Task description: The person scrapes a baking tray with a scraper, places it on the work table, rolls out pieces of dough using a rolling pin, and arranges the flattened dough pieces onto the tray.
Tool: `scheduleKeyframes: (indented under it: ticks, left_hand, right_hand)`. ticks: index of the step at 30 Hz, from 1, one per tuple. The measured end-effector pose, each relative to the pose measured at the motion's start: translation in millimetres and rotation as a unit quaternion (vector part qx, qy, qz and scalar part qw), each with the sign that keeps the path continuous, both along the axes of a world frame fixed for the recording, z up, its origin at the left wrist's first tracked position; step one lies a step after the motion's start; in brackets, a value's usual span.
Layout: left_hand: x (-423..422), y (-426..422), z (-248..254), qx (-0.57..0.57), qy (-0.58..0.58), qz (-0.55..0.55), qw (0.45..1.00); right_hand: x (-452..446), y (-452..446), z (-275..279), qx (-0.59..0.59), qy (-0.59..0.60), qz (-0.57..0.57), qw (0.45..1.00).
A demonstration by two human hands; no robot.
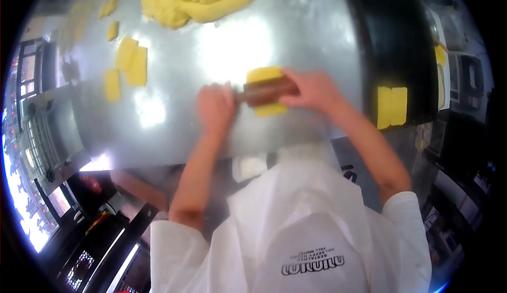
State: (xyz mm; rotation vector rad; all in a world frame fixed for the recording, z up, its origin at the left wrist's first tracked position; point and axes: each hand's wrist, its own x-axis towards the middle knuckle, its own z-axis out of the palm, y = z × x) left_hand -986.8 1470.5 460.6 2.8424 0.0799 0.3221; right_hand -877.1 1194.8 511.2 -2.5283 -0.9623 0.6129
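Note:
A brown rolling pin [260, 95] lies across a flat piece of yellow dough [265, 73] on the metal worktable. The dough shows above and below the pin. My left hand [216, 107] is closed round the thin handle at the pin's left end. At the other end, my right hand [316, 91] wraps the pin, with thumb and fingers on either side of it. The pin covers the middle of the dough, and motion blurs both hands slightly.
A large lump of yellow dough [195, 0] rests at the back of the metal worktable [179, 81]. Several dough pieces [137, 66] lie to the left. Two flat dough pieces [392, 107] sit on a black surface [393, 44] at the right. Machinery [50, 140] stands at the left edge.

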Motion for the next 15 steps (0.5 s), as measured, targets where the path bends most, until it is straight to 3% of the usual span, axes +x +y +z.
scheduleKeyframes:
  ticks: [2, 5, 8, 12, 14, 15]
  left_hand:
    - [28, 6, 7, 0.037, -0.039, -0.007, 0.999]
    - [38, 12, -10, -0.027, -0.039, 0.043, 0.998]
    - [5, 3, 2, -0.032, 0.015, 0.038, 0.999]
    - [-32, -11, 6, -0.063, 0.001, 0.018, 0.998]
    - [-19, -9, -2, -0.044, -0.004, 0.051, 0.998]
    - [3, -2, 12, -0.042, 0.058, 0.041, 0.997]
  right_hand:
    - [19, 11, -22, 0.089, -0.053, -0.067, 0.992]
    - [31, 20, -9, 0.054, -0.031, -0.084, 0.994]
    - [-6, 3, -6, 0.057, -0.046, -0.044, 0.996]
    - [-40, -4, 10, 0.056, -0.061, -0.012, 0.996]
    - [-32, 5, 3, 0.071, -0.03, -0.079, 0.994]
    - [-15, 11, -6, 0.087, -0.031, -0.097, 0.991]
